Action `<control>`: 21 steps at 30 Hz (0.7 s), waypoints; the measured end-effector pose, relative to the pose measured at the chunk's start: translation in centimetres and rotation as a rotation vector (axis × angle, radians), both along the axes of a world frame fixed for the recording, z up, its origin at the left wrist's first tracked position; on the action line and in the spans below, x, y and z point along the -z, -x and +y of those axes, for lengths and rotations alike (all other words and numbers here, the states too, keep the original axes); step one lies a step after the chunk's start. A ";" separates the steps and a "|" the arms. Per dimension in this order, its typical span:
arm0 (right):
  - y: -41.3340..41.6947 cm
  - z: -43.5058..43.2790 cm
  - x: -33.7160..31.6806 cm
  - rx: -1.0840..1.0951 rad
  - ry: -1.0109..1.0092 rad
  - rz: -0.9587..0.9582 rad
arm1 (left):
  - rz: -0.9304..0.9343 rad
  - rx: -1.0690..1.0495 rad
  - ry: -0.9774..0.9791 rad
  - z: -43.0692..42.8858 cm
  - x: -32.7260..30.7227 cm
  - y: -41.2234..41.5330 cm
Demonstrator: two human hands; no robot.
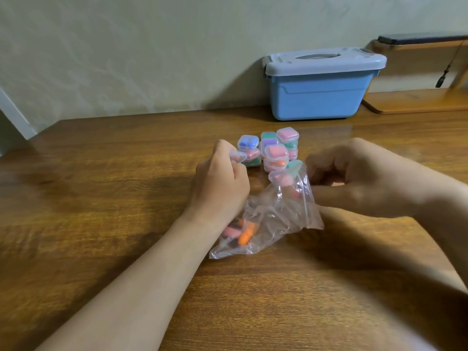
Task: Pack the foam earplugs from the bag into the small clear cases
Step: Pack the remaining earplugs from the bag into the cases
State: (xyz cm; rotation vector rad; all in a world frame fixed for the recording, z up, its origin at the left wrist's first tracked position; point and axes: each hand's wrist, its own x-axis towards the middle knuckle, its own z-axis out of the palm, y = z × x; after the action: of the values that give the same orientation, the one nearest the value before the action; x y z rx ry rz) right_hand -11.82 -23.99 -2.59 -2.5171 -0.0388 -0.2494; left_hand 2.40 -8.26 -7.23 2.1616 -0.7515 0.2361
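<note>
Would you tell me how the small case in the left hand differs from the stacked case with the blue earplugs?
The held case, gripped by the left hand, sits tilted in the fingers; the blue-earplug case rests level atop a stack. The held case shows no colour inside and looks empty; the blue-earplug case is filled. Both are small, clear, rounded squares.

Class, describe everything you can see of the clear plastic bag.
The clear plastic bag is thin, crinkled, glossy film, slumped on the wooden table. Orange and pink foam earplugs sit in its lower corner. The right hand pinches its raised upper edge; the left hand, holding a small clear case, has its wrist against the bag.
</note>
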 end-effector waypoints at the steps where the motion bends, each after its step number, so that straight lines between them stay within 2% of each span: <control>1: 0.2 -0.3 -0.3 0.036 0.000 -0.013 | -0.003 0.007 0.007 0.0 -0.1 0.0; 6: 0.3 -0.7 -0.6 0.366 0.097 -0.202 | 0.053 0.019 0.065 0.2 -0.6 0.0; 10: 0.1 0.7 -0.9 0.324 -0.195 -0.384 | 0.103 0.155 0.267 0.3 -1.1 0.0; 12: 0.0 1.3 -0.8 0.316 -0.214 -0.394 | 0.139 0.231 0.384 0.4 -1.4 0.2; 17: -0.2 0.7 -0.2 0.328 0.016 -0.124 | 0.138 0.341 0.510 0.8 -2.0 0.7; 21: 0.1 1.2 -0.3 0.271 0.186 0.090 | 0.119 0.409 0.473 1.0 -2.3 0.9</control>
State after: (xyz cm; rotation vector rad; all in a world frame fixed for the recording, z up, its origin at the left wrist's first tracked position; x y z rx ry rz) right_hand -11.91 -22.75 -2.32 -2.7136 0.3304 -0.2508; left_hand 1.47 -7.26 -4.89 1.5274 -0.9416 0.0592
